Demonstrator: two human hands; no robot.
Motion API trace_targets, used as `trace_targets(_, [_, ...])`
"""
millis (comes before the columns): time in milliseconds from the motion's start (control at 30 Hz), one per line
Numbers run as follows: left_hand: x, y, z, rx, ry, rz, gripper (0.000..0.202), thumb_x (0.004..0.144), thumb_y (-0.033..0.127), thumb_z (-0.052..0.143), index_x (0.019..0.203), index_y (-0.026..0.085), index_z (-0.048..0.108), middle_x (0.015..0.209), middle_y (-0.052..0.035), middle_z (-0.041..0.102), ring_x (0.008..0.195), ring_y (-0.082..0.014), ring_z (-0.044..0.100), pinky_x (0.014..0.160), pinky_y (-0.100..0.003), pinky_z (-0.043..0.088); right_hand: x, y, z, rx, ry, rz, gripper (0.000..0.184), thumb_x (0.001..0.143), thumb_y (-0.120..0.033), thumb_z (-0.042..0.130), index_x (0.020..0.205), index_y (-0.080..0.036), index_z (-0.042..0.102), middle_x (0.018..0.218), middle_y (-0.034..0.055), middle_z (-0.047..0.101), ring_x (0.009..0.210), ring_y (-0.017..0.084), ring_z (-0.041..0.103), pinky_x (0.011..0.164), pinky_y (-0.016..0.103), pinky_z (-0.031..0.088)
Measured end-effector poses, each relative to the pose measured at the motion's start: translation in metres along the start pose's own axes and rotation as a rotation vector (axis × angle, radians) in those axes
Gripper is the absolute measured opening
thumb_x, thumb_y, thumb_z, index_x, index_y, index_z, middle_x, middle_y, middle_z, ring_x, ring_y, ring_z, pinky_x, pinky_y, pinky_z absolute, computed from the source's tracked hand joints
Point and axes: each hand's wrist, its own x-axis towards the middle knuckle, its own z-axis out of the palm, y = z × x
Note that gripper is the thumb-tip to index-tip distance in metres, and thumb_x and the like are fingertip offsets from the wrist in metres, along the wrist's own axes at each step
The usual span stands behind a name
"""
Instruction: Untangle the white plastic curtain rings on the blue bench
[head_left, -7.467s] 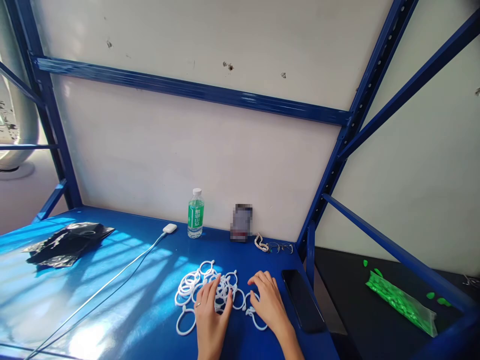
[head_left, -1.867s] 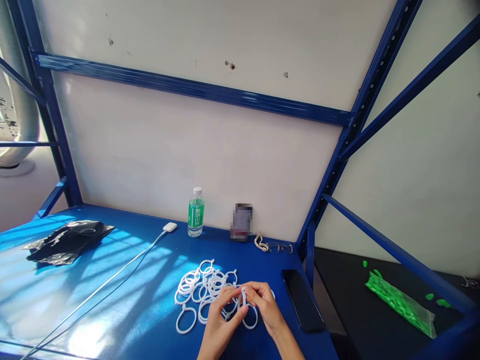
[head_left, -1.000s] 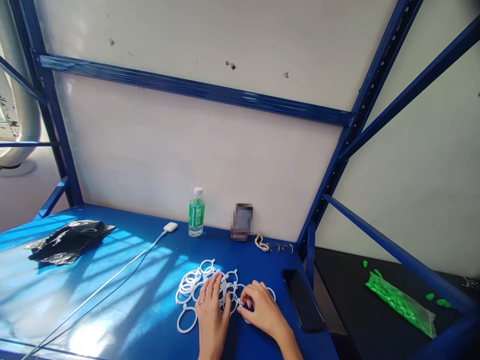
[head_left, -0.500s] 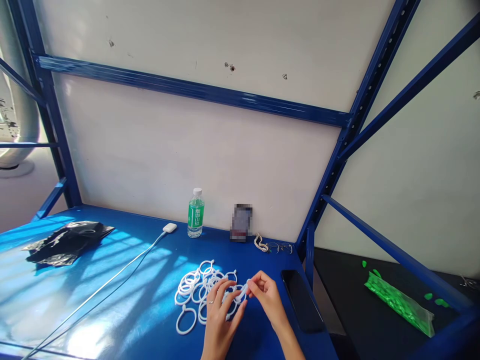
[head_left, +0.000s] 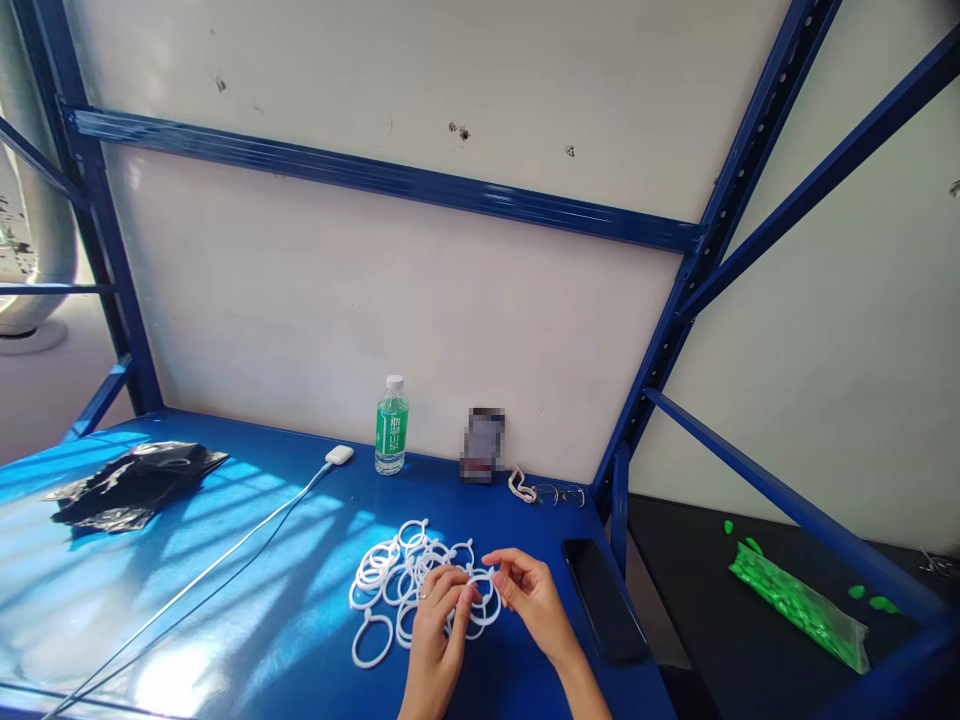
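Observation:
A white plastic ring (head_left: 498, 606) with a small tab is held up between my two hands. My left hand (head_left: 441, 622) has its thumb and fingers closed on the ring's left side. At the ring's upper right, my right hand (head_left: 531, 598) pinches near the tab, with the index finger stretched out above. Behind and left of my left hand lies a loose pile of white rings (head_left: 379, 570), several of them overlapping. One separate ring (head_left: 355, 650) lies at the pile's front left. My left hand covers part of the pile.
A black phone (head_left: 606, 602) lies right of my right hand. Behind stand a water bottle (head_left: 391, 435) and a blurred upright device (head_left: 482, 447), beside glasses (head_left: 561, 495). A white cable (head_left: 225, 548) and a black plastic bag (head_left: 139, 485) lie left. Blue frame posts (head_left: 651, 360) rise at right.
The held ring has turned to face me more and shows as a round hoop. My left fingers have drawn together, and my right index finger has stretched out to the left.

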Motion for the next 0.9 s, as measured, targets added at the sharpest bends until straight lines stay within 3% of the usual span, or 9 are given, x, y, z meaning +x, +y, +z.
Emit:
trace_targets(167, [0.0, 0.003, 0.0, 0.035, -0.081, -0.006, 0.031, 0.091, 0.037, 0.045, 0.079, 0.022, 0.069, 0.09, -0.0085, 0.067, 0.095, -0.0249, 0.058, 0.084, -0.038, 0.05, 0.0, 0.001, 0.0, 0.063, -0.017, 0.03, 0.036, 0.075, -0.052, 0.069, 0.079, -0.017, 0.065, 0.058, -0.0024, 0.051, 0.052, 0.009, 0.043, 0.05, 0.021, 0.034])
trace_targets(267, [-0.002, -0.001, 0.001, 0.093, -0.132, -0.01, 0.025, 0.086, 0.04, 0.053, 0.095, 0.023, 0.069, 0.1, -0.0097, 0.066, 0.102, -0.0278, 0.056, 0.089, -0.045, 0.047, 0.001, 0.002, 0.002, 0.088, 0.003, 0.027, 0.037, 0.074, -0.052, 0.07, 0.075, -0.016, 0.062, 0.057, -0.0036, 0.049, 0.052, 0.009, 0.042, 0.05, 0.02, 0.033])
trace_targets(367, [-0.004, -0.008, 0.003, 0.12, -0.142, 0.003, 0.035, 0.079, 0.044, 0.062, 0.107, 0.022, 0.066, 0.107, -0.0112, 0.066, 0.106, -0.0307, 0.055, 0.092, -0.049, 0.046, 0.001, 0.003, 0.003, 0.093, 0.024, 0.031, 0.038, 0.073, -0.052, 0.072, 0.072, -0.015, 0.059, 0.057, -0.0041, 0.049, 0.051, 0.008, 0.042, 0.05, 0.019, 0.033])
trace_targets(633, [-0.001, -0.001, 0.003, -0.069, -0.147, -0.057, 0.026, 0.083, 0.042, 0.058, 0.093, 0.021, 0.069, 0.083, -0.0067, 0.066, 0.081, -0.0218, 0.061, 0.076, -0.035, 0.052, 0.001, 0.003, 0.009, 0.279, -0.024, 0.128, 0.042, 0.083, -0.054, 0.059, 0.077, -0.013, 0.064, 0.053, -0.0027, 0.049, 0.047, 0.006, 0.04, 0.048, 0.018, 0.031])
trace_targets(900, [0.0, 0.004, -0.002, -0.172, -0.19, -0.166, 0.032, 0.084, 0.044, 0.057, 0.103, 0.023, 0.069, 0.084, -0.005, 0.065, 0.082, -0.0203, 0.06, 0.077, -0.032, 0.049, 0.0, 0.001, 0.016, 0.343, -0.099, 0.131, 0.043, 0.084, -0.051, 0.059, 0.083, -0.009, 0.072, 0.054, 0.0021, 0.053, 0.049, 0.008, 0.045, 0.047, 0.018, 0.033])
